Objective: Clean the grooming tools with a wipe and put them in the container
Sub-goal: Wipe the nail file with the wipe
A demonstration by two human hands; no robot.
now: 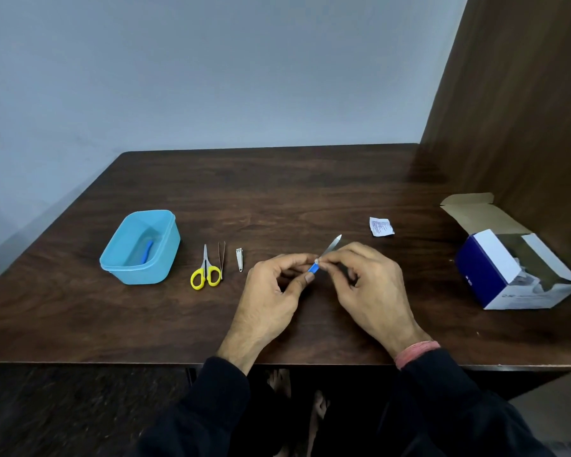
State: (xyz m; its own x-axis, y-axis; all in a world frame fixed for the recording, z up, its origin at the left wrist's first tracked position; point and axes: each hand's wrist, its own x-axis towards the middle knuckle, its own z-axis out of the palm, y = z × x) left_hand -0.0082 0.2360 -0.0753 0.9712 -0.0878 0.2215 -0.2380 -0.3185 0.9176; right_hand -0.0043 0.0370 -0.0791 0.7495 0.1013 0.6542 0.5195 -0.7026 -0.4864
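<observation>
My left hand (271, 291) pinches the blue handle of a nail file (330, 247), whose metal blade points up and to the right. My right hand (366, 285) pinches a small white wipe (316, 261) around the file where blade meets handle. On the table to the left lie yellow-handled scissors (206, 270), thin tweezers (222, 258) and a small nail clipper (239, 258), side by side. Further left stands a light blue plastic container (165, 255) with a blue tool (147, 250) inside.
A torn white wipe sachet (380, 226) lies behind my hands to the right. An open blue and white cardboard box (495, 268) stands at the table's right end, beside a brown wooden panel (515, 110). The table's front edge runs just under my wrists.
</observation>
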